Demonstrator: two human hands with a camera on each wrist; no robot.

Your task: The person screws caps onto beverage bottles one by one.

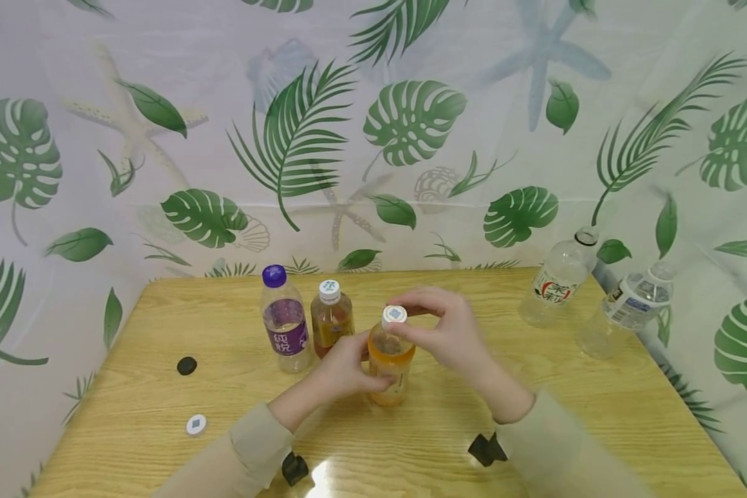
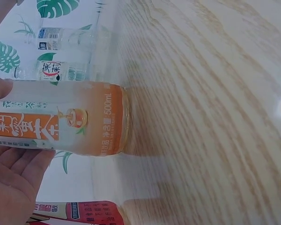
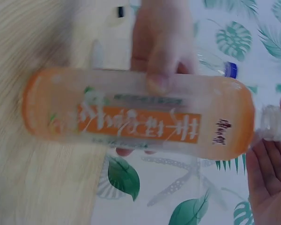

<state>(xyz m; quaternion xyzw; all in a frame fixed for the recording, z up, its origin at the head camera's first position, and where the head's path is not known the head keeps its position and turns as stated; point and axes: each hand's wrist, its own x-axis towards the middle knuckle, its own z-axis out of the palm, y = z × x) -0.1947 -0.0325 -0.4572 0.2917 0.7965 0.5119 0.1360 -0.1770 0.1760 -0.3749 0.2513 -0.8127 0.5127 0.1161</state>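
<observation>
An upright bottle with an orange label (image 1: 392,377) stands on the wooden table, its white cap (image 1: 395,315) on top. My left hand (image 1: 344,370) grips this bottle around its middle; the left wrist view shows the bottle's lower end (image 2: 113,119) and the fingers behind it. At the top, my right hand (image 1: 445,332) pinches the white cap between thumb and fingers. The right wrist view shows the label side (image 3: 145,112) and right fingers (image 3: 267,164) beside the cap. Just left of the held bottle stands a brown drink bottle with a white cap (image 1: 331,318).
A purple-labelled bottle with a purple cap (image 1: 285,325) stands further left. Two uncapped clear bottles, one with a red-and-green label (image 1: 552,285) and one with a blue-and-white label (image 1: 629,308), stand right. A black cap (image 1: 187,365) and a white cap (image 1: 196,425) lie left.
</observation>
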